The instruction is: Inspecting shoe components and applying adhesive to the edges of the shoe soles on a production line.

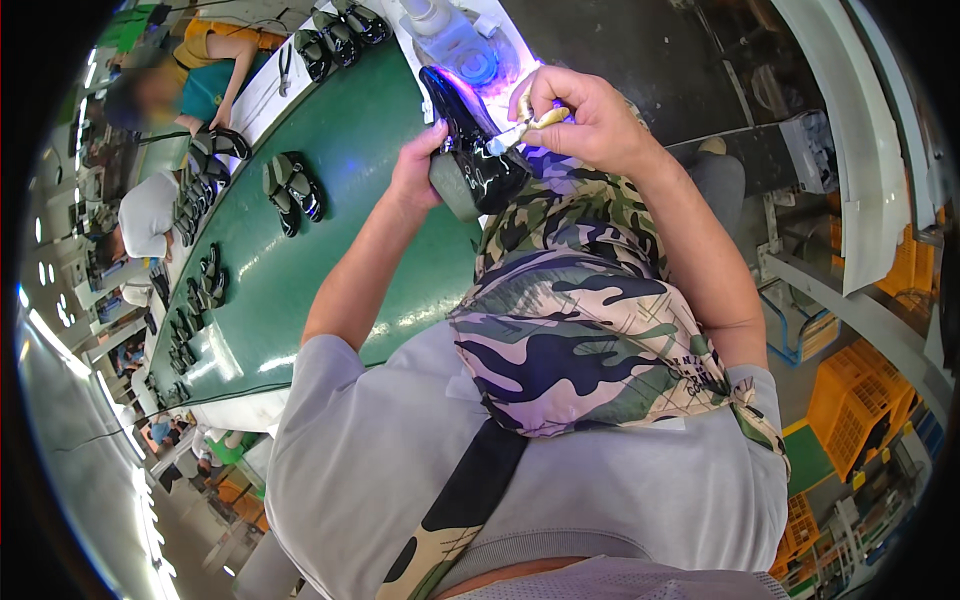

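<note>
My left hand (416, 168) is closed on a glossy black shoe (487, 178) with a grey-green part, gripping it at its left side. Against the right side of the shoe, my right hand (590, 122) pinches a small whitish piece (507, 139); whether it is a cloth or a brush tip I cannot tell. Pale yellow coverings sit on fingertips of that hand. Just beyond the shoe stands a blue-grey device (455, 45), with violet-blue light shining onto the white surface around it.
On the green conveyor belt (350, 240) to the left lies a pair of black shoes (292, 190), with several more along its far edge. Pliers (284, 72) rest on the white ledge. A co-worker (215, 65) handles a shoe there. Yellow crates (860, 400) stand at right.
</note>
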{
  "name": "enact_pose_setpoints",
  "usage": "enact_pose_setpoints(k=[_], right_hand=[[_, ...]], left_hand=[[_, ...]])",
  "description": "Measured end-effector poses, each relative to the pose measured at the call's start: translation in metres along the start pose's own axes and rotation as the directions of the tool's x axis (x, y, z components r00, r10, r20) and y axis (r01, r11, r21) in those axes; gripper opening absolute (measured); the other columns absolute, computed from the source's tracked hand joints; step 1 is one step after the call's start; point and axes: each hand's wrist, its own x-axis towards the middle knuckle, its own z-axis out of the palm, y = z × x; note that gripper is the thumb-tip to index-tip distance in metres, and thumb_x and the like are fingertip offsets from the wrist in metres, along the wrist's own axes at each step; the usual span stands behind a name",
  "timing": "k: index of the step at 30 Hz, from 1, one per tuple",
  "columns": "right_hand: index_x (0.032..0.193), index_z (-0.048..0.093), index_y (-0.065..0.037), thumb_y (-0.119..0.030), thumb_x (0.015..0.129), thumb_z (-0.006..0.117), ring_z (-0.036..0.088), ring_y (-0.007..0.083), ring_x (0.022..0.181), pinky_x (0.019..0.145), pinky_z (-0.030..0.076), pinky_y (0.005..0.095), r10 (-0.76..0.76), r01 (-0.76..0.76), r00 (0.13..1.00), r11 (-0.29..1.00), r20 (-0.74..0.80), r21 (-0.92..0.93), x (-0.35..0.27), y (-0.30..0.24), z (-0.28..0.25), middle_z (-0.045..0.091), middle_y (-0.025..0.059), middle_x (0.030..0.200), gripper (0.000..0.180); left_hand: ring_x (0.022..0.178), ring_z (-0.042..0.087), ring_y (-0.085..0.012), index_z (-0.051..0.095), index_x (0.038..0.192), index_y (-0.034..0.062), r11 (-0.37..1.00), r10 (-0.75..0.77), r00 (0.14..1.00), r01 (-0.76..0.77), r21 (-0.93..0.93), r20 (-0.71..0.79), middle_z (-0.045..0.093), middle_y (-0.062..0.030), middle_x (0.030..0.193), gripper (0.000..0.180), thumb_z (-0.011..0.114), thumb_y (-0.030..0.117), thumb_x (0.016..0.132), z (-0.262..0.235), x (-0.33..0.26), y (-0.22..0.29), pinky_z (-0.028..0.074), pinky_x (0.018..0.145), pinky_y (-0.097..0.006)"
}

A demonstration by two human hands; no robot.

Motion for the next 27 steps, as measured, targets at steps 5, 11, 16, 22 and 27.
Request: enact_pose_setpoints(k=[5, 11, 16, 22, 27], right_hand=[[0.078, 0.045, -0.007, -0.003, 0.077, 0.072, 0.052, 0.0123, 0.084, 0.076, 0.042, 0.0266, -0.048, 0.051, 0.998, 0.997, 0.043, -0.058, 0.0, -0.006, -0.003, 0.061, 0.0061, 0.092, 0.027], [0.077, 0.043, -0.007, 0.002, 0.075, 0.068, 0.056, 0.0164, 0.086, 0.077, 0.045, 0.029, -0.095, 0.101, 0.993, 0.992, 0.073, -0.081, -0.002, -0.01, -0.011, 0.063, 0.0093, 0.094, 0.027], [0.077, 0.042, -0.008, 0.004, 0.074, 0.068, 0.056, 0.0168, 0.086, 0.077, 0.045, 0.0296, -0.127, 0.131, 0.989, 0.99, 0.07, -0.06, -0.004, -0.01, -0.012, 0.063, 0.0098, 0.095, 0.029], [0.079, 0.05, -0.005, 0.002, 0.077, 0.07, 0.059, 0.0146, 0.084, 0.074, 0.047, 0.0303, -0.103, 0.102, 0.994, 0.995, -0.041, -0.013, -0.007, 0.005, -0.012, 0.062, 0.0043, 0.085, 0.021], [0.084, 0.057, -0.005, -0.002, 0.08, 0.075, 0.056, 0.0073, 0.075, 0.066, 0.046, 0.0241, 0.103, -0.029, 0.954, 0.966, -0.282, 0.255, -0.004, 0.029, -0.002, 0.059, -0.0005, 0.082, 0.019]], left_hand=[[0.116, 0.06, -0.0328, 0.05, 0.134, 0.003, 0.997, 0.058, 0.998, -0.059, -0.04, -0.003, 0.061, -0.0169, 0.125, 0.049, 0.054, 0.033, 0.095, -0.004, 0.003, -0.013, 0.045, 0.105, -0.049], [0.117, 0.059, -0.0329, 0.05, 0.135, 0.0043, 0.991, 0.041, 0.999, -0.043, -0.123, -0.026, 0.06, -0.0166, 0.128, 0.051, 0.051, 0.038, 0.097, 0.007, 0.005, -0.022, 0.044, 0.106, -0.049], [0.119, 0.058, -0.0327, 0.048, 0.137, 0.0048, 0.986, 0.097, 0.993, -0.105, -0.132, -0.061, 0.059, -0.0176, 0.13, 0.056, 0.048, 0.044, 0.098, -0.003, 0.009, -0.029, 0.044, 0.107, -0.049], [0.109, 0.064, -0.0311, 0.039, 0.144, 0.0036, 0.941, 0.212, 0.977, -0.211, -0.264, -0.024, 0.051, -0.0204, 0.14, 0.07, 0.052, 0.05, 0.094, -0.001, 0.016, -0.035, 0.053, 0.096, -0.044], [0.075, 0.063, -0.0185, 0.043, 0.138, 0.0013, 0.922, 0.209, 0.976, -0.173, -0.346, 0.068, 0.062, -0.0126, 0.107, 0.082, 0.061, 0.056, 0.081, -0.006, 0.024, -0.039, 0.053, 0.062, -0.026]])
